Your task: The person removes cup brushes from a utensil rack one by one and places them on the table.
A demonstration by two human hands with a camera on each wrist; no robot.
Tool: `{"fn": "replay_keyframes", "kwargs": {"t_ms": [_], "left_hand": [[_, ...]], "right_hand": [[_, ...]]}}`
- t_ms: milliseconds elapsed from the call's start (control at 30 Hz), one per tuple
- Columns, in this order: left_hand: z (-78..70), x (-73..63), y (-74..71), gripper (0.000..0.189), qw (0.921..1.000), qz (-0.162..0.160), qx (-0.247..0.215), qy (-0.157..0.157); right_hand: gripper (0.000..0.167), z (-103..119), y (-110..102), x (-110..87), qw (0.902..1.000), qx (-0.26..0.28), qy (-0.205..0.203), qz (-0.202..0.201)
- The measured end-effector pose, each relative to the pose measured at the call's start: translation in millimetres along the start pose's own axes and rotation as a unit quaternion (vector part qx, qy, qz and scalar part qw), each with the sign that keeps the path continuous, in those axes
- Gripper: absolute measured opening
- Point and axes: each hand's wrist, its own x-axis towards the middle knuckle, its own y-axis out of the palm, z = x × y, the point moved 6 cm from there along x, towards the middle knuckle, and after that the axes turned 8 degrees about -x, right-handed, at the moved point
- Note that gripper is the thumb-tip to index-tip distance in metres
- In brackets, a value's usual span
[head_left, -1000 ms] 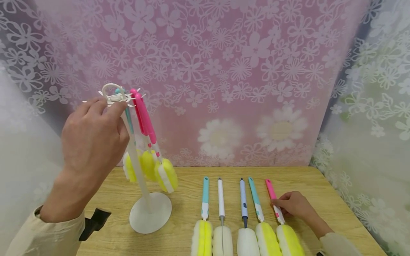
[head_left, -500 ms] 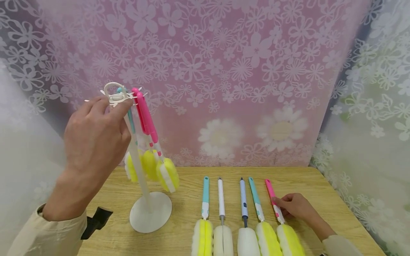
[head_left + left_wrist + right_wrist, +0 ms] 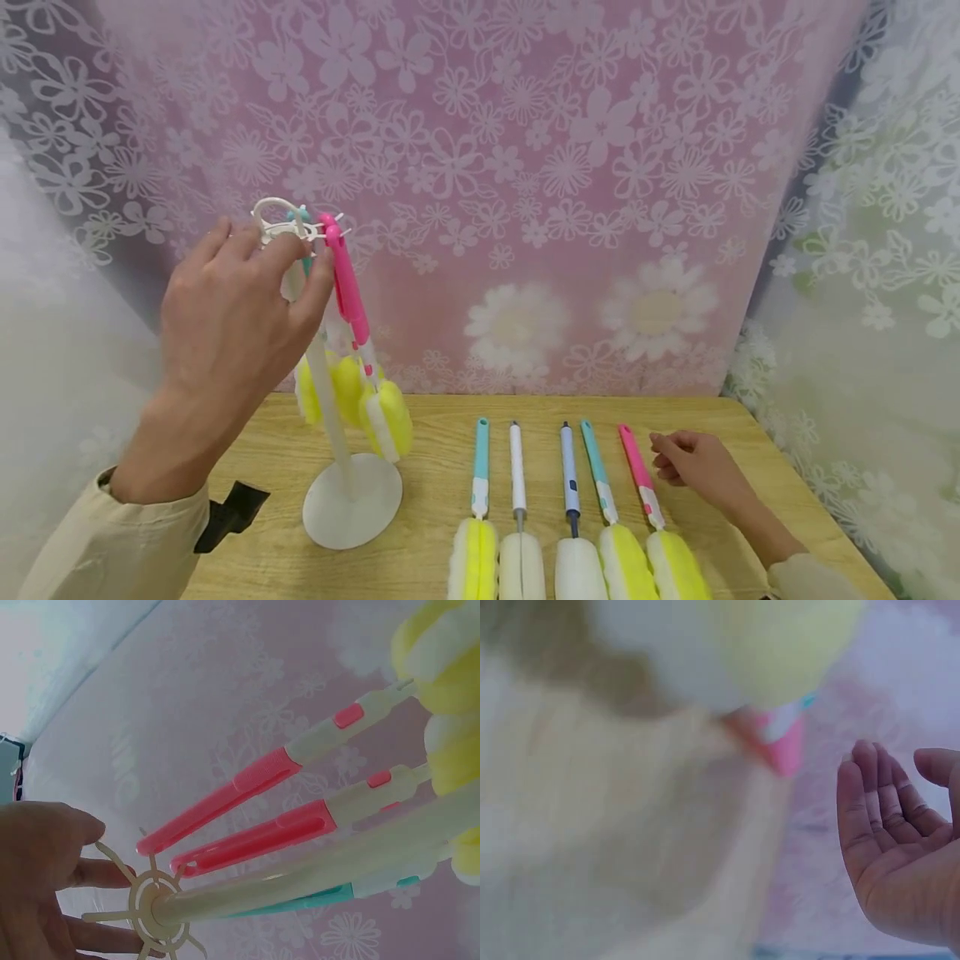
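Note:
My left hand (image 3: 236,312) is at the top of a white hanging rack (image 3: 352,508), its fingers among the hooks of the wheel-shaped top (image 3: 154,907). Thumb and fingers stand apart in the left wrist view. Two pink-handled sponge bottle brushes (image 3: 259,780) hang from hooks there, and a teal-handled one (image 3: 300,900) hangs partly behind the pole. My right hand (image 3: 701,471) holds nothing, its fingers loosely bent. Just left of it lies a pink-handled sponge brush (image 3: 637,462) on the wooden table; hand and handle are apart.
Left of that pink brush, several more lie in a row: a teal one (image 3: 596,458), a blue-handled one (image 3: 570,467), a white-handled one (image 3: 517,467) and another teal one (image 3: 481,458). A floral curtain (image 3: 525,208) rises behind the table (image 3: 435,450).
My right hand has let go of the pink brush's handle and moved slightly right. At the rack, my left thumb has spread away from the fingers, and the hanging brushes have shifted a little.

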Motion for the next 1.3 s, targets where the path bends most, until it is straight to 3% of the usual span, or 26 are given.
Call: {"fn": "replay_keyframes", "kwargs": {"t_ms": [133,233,333,500,700,900,1300], "left_hand": [[-1.3,3.2,-0.7,0.032,0.9999,-0.009,0.011,-0.009],[-1.2,1.5,-1.5,0.034,0.9991,-0.012,0.014,-0.039],[-2.4,-1.9,-3.5,0.035,0.9976,-0.039,0.020,-0.054],[-5.3,-4.3,-8.6,0.036,0.9950,-0.089,0.039,-0.025],[-2.5,-3.7,-5.8,0.030,0.9984,-0.039,0.036,-0.020],[-0.3,-4.9,-1.4,0.027,0.9988,0.002,0.033,-0.036],[4.8,-4.4,-4.9,0.032,0.9994,-0.020,0.011,-0.025]], "right_hand": [[0.045,42.6,4.9,1.0,0.9986,0.009,-0.048,-0.018],[0.040,78.4,12.5,-1.6,0.9958,0.015,-0.087,-0.023],[0.035,109.5,19.1,-6.4,0.9919,0.018,-0.124,-0.022],[0.030,149.1,35.0,-12.5,0.9843,0.029,-0.174,-0.012],[0.027,190.7,58.7,-18.1,0.9737,0.034,-0.225,-0.011],[0.027,243.4,91.8,-21.9,0.9548,0.048,-0.293,-0.015],[0.039,327.7,137.3,-29.2,0.9217,0.148,-0.355,-0.047]]}}
